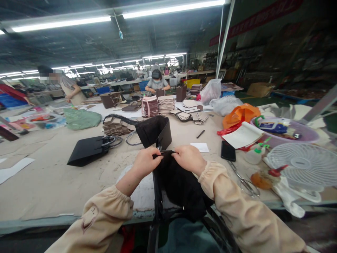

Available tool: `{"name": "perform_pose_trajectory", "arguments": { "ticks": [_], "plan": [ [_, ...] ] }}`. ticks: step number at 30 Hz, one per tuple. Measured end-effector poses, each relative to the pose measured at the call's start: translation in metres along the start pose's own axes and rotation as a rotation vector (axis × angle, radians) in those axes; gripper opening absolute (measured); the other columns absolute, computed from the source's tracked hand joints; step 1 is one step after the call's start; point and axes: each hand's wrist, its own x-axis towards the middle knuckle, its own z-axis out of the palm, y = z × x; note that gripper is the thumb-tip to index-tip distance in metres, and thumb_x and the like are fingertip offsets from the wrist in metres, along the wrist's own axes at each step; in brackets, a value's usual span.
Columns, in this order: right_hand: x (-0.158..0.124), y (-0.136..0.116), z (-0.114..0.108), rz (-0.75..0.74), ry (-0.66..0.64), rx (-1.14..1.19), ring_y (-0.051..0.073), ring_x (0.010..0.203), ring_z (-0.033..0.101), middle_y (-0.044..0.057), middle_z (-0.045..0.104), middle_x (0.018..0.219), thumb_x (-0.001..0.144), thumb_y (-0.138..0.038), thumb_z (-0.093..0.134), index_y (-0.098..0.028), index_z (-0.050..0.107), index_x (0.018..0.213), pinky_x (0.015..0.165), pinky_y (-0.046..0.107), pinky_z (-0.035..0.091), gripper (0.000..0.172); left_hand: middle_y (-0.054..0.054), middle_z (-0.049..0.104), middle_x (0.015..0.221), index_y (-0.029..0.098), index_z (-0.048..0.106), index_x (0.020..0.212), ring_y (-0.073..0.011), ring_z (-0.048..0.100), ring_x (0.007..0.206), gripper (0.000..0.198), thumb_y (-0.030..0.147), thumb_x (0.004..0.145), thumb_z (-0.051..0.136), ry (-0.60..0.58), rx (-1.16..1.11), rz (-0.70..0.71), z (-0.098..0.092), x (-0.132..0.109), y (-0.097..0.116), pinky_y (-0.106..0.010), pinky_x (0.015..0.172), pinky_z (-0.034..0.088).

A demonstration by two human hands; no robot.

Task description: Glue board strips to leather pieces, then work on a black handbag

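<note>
A black handbag (pixel 181 186) hangs over the near table edge, its dark cloth-like side toward me. My left hand (pixel 146 161) pinches the top edge of it between thumb and fingers. On the same edge, a short way to the right, my right hand (pixel 190 160) is also closed in a pinch. Just beyond my hands stands another black bag (pixel 164 135) with its mouth open. A finished-looking black bag (pixel 88 149) with patterned handles lies flat to the left. The lower part of the bag I hold drops below the table.
On the right are a phone (pixel 228 151), scissors (pixel 243 179), a squeeze bottle (pixel 254 155), a white fan grille (pixel 302 163) and a purple basin (pixel 286 135). Stacked brown pieces (pixel 166 104) stand farther back. A co-worker (pixel 157 84) sits across the table; another person stands left.
</note>
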Motion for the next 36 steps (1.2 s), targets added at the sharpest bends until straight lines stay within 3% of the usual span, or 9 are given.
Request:
{"name": "perform_pose_trajectory", "arguments": {
  "ticks": [4, 20, 29, 36],
  "plan": [
    [-0.001, -0.001, -0.002, 0.013, -0.02, 0.005, 0.019, 0.084, 0.063, 0.007, 0.07, 0.088, 0.089, -0.036, 0.04, -0.021, 0.069, 0.086, 0.071, 0.028, 0.041, 0.032, 0.0, 0.068, 0.08, 0.021, 0.067, 0.075, -0.0159, 0.061, 0.076, 0.017, 0.038, 0.072, 0.065, -0.03, -0.041, 0.028, -0.003, -0.001, 0.003, -0.026, 0.07, 0.043],
    [0.0, -0.005, -0.002, 0.016, -0.019, 0.02, 0.019, 0.083, 0.063, 0.006, 0.07, 0.087, 0.089, -0.042, 0.041, -0.023, 0.07, 0.086, 0.07, 0.027, 0.041, 0.035, -0.001, 0.068, 0.075, 0.02, 0.066, 0.071, -0.0153, 0.059, 0.07, 0.022, 0.038, 0.079, 0.057, 0.05, 0.082, -0.062, 0.003, 0.0, 0.002, -0.027, 0.065, 0.039],
    [0.009, -0.007, -0.005, -0.13, 0.001, 0.1, 0.016, 0.089, 0.06, 0.004, 0.067, 0.095, 0.088, -0.037, 0.049, -0.025, 0.068, 0.1, 0.076, 0.025, 0.04, 0.026, -0.004, 0.07, 0.08, 0.019, 0.068, 0.073, -0.0181, 0.061, 0.075, 0.022, 0.036, 0.079, 0.057, 0.059, 0.094, -0.085, 0.003, 0.0, 0.004, -0.03, 0.069, 0.041],
    [0.015, -0.009, -0.003, -0.14, -0.007, 0.105, 0.016, 0.09, 0.06, 0.002, 0.069, 0.097, 0.087, -0.036, 0.049, -0.026, 0.07, 0.097, 0.075, 0.025, 0.041, 0.026, -0.004, 0.07, 0.08, 0.02, 0.069, 0.072, -0.0183, 0.061, 0.074, 0.022, 0.036, 0.08, 0.057, 0.061, 0.12, -0.09, 0.004, -0.001, 0.003, -0.03, 0.068, 0.041]
  ]
}}
